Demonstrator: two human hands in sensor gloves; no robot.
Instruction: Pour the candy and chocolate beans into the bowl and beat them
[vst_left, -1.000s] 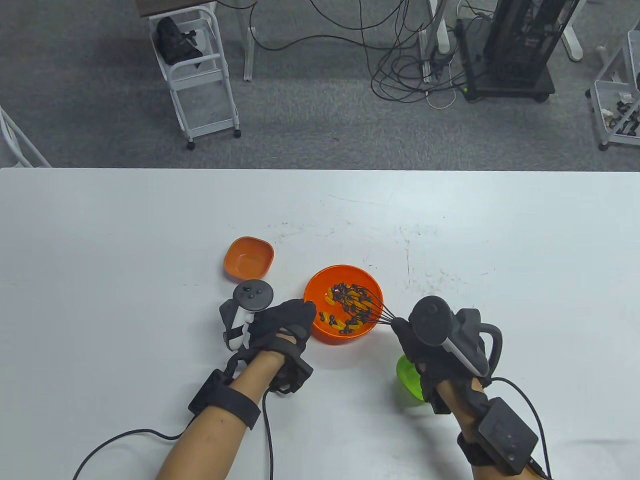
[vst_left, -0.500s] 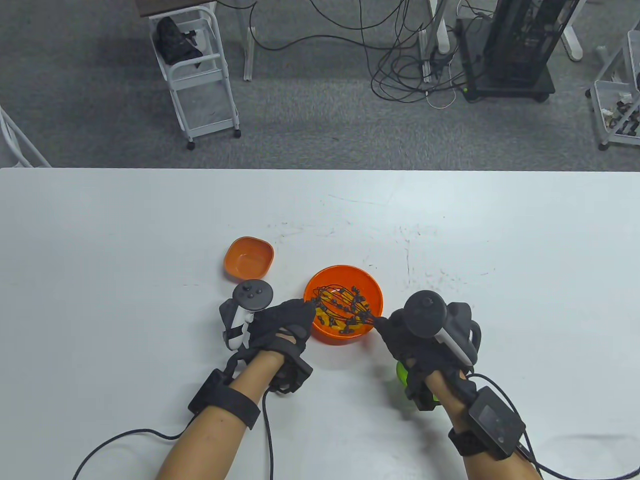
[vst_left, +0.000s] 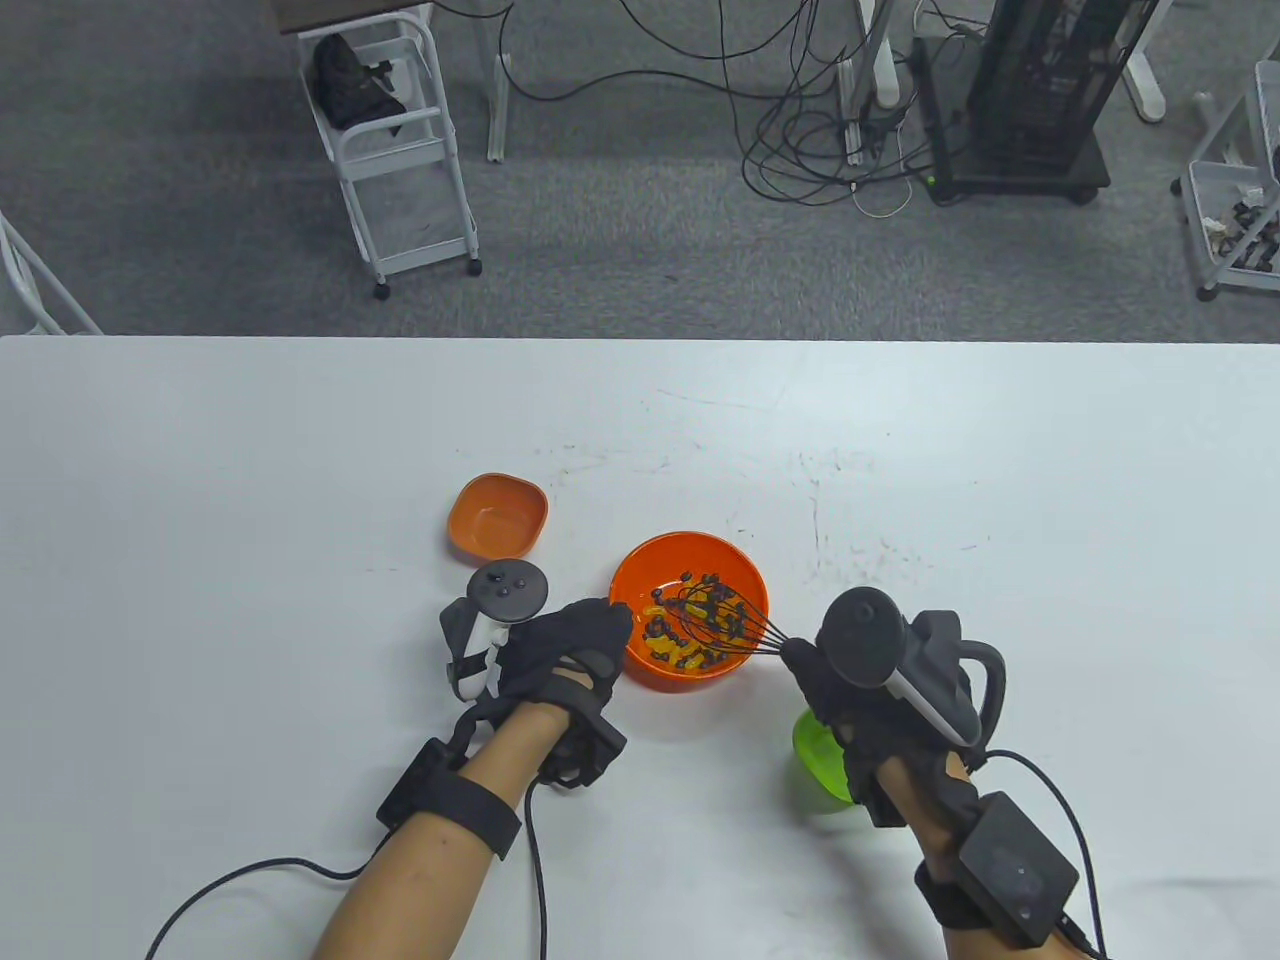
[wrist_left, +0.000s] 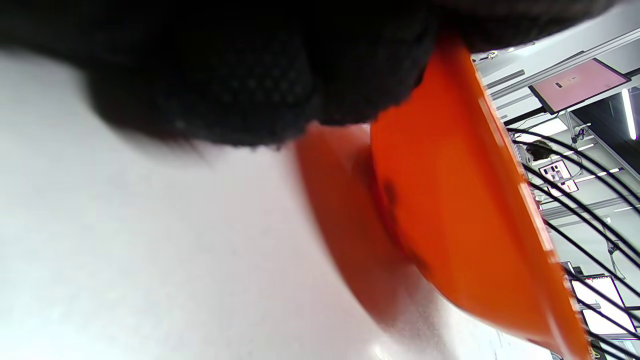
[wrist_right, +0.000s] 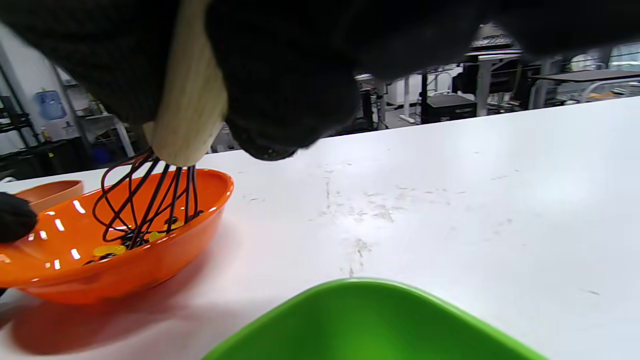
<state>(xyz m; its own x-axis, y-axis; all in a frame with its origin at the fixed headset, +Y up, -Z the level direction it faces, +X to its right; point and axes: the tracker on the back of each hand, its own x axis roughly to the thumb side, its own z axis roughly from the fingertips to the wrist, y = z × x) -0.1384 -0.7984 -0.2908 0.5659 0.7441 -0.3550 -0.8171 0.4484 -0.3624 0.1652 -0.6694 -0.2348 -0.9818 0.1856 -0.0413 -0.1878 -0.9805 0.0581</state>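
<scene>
**Mara:** White table (vst_left: 300, 450) fills the lower two thirds of the table view, grey carpet and cable tangles above it. What sits in the middle?

**Jon:** An orange bowl (vst_left: 740, 570), just below the frame's centre, with yellow candy (vst_left: 688, 657) and dark chocolate beans (vst_left: 660, 628) mixed in its bottom.

**Mara:** And the hands?

**Jon:** The right hand (vst_left: 850, 700), at lower right, has its fingers curled round the pale wooden handle of a whisk (vst_left: 728, 622). In the right wrist view the black wires (wrist_right: 145, 200) dip into the bowl (wrist_right: 200, 220) among the sweets.

**Mara:** The left?

**Jon:** The left hand (vst_left: 560, 650) sits against the bowl's left rim, fingertips on the edge. In the left wrist view the glove (wrist_left: 240, 75) lies over the top of the orange wall (wrist_left: 450, 200), gripping it.

**Mara:** Anything else on the table?

**Jon:** A small orange dish (vst_left: 497, 514) up and left of the bowl, near it but apart. A green dish (vst_left: 815, 750) lies at lower right, partly hidden under the right hand; its rim (wrist_right: 370, 310) fills the bottom of the right wrist view.
</scene>
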